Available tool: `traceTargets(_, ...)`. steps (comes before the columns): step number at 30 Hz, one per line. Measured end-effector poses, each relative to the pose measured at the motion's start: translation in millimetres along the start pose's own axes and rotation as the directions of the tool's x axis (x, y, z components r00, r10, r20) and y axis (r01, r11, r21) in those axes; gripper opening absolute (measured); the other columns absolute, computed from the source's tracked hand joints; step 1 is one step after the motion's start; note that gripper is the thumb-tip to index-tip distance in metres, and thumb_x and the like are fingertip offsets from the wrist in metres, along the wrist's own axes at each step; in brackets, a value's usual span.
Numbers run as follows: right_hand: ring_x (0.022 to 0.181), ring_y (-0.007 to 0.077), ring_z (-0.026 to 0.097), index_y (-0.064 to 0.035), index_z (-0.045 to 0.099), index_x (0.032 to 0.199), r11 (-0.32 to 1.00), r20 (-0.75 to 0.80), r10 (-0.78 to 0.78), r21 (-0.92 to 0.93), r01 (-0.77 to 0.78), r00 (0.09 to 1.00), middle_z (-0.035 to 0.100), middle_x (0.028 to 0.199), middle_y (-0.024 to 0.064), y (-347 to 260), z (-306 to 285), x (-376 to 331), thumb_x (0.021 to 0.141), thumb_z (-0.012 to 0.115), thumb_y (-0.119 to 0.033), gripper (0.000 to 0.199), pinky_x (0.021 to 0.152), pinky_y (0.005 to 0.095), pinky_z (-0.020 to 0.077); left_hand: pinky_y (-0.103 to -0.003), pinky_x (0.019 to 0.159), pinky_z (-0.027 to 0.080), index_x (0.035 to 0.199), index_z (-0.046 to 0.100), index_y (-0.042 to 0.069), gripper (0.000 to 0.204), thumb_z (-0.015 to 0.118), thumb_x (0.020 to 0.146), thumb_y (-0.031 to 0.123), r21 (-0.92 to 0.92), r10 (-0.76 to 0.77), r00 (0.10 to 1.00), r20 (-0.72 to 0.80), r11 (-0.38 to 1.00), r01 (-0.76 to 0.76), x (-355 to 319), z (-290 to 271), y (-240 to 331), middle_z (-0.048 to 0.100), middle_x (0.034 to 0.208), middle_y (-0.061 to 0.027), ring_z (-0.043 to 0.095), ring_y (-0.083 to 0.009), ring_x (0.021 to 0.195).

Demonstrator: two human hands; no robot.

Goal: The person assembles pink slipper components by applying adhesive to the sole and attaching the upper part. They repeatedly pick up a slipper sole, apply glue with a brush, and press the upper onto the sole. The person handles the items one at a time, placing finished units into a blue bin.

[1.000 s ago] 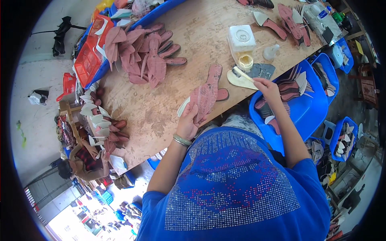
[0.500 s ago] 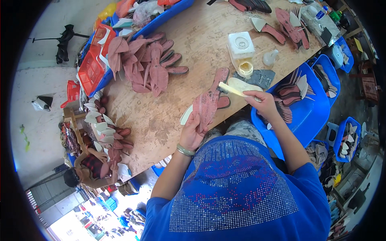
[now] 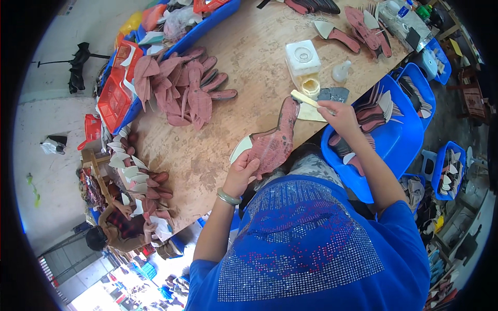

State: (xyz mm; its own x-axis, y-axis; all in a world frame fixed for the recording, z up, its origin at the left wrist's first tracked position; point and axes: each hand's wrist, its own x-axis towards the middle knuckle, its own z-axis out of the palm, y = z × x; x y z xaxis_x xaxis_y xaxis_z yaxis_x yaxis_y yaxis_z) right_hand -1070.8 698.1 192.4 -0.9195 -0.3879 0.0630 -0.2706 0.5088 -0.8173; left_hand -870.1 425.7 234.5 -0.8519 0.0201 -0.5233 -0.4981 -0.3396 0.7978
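My left hand (image 3: 241, 175) is closed on the toe part of a reddish-pink shoe insole (image 3: 275, 147) held over the table's near edge, its narrow heel pointing away from me. A white toe-shaped piece (image 3: 240, 149) sticks out beside it, next to my fingers. In my right hand (image 3: 338, 116) is a small brush (image 3: 305, 98) with a pale yellow handle. Its dark bristles are at the tip of the heel. Just beyond the brush stands an open glue-like yellowish jar (image 3: 310, 88) against a white square container (image 3: 302, 58). A pale flat piece (image 3: 312, 113) lies under the brush.
Reddish insoles (image 3: 194, 96) are heaped on the wooden table (image 3: 244, 57). A dark pad (image 3: 333, 95) and a white squeeze bottle (image 3: 341, 71) lie near the jar. Blue bins (image 3: 389, 140) with insoles stand at right. At far left a person (image 3: 122, 225) handles pieces.
The brush has moved from the insole's middle edge to its heel tip. My left hand has turned the insole slightly, and a second dark-edged heel beside it no longer shows.
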Motion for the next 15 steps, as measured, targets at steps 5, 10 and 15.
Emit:
traceTargets(5,0.076,0.0301,0.066,-0.0095,0.072,0.095,0.98,0.11,-0.178,-0.069,0.186,0.978,0.069,0.085,0.0142,-25,6,-9,0.081,0.067,-0.027,0.023,0.066,0.037,0.0525,-0.022,0.06,0.048,0.122,0.052,0.001,0.03,0.053,0.096,0.017,0.234,0.032,0.997,-0.065,0.972,-0.016,9,9,-3,0.062,0.095,-0.0021,0.055,-0.0069,0.072)
traceTargets(10,0.067,0.0304,0.065,-0.0114,0.073,0.093,0.992,0.255,-0.119,0.079,0.102,0.96,0.067,0.076,0.0142,-56,-1,-31,0.08,0.068,-0.027,0.021,0.058,0.0376,0.0504,-0.021,0.059,0.047,0.12,0.054,0.001,0.028,0.053,0.096,0.017,0.292,0.098,0.985,-0.142,0.955,-0.053,15,14,-7,0.061,0.091,-0.0011,0.054,-0.0062,0.071)
traceTargets(15,0.067,0.03,0.065,-0.0128,0.073,0.093,0.972,0.215,-0.212,0.147,0.183,0.953,0.067,0.076,0.014,-88,6,-38,0.078,0.069,-0.025,0.019,0.058,0.0373,0.0505,-0.021,0.059,0.046,0.119,0.055,0.001,0.027,0.054,0.096,0.016,0.349,0.102,0.983,-0.151,0.936,-0.044,16,16,-12,0.059,0.088,-0.0001,0.053,-0.0059,0.071)
